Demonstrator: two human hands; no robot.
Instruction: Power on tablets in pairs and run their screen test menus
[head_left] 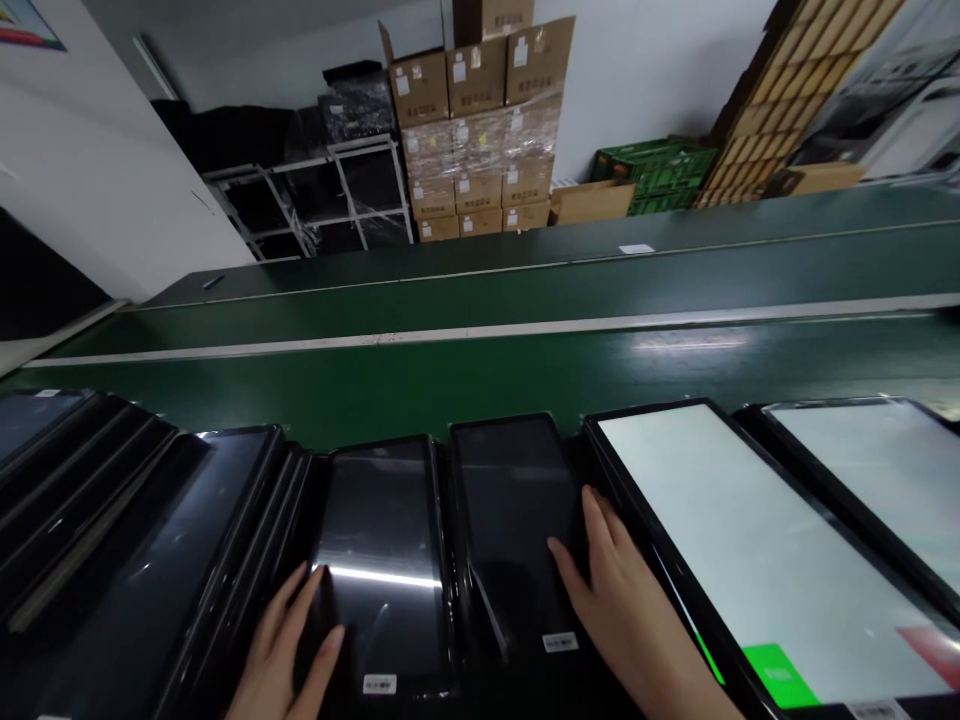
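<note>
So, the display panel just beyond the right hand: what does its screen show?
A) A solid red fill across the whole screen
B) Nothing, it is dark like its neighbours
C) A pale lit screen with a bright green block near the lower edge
C: the display panel right of the right hand is lit pale, with a bright green block near its lower edge.

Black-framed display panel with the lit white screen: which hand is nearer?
Right. The right hand lies beside the black-framed display panel, on a dark-screened display panel. The left hand is farther away, touching the next dark-screened display panel.
</note>
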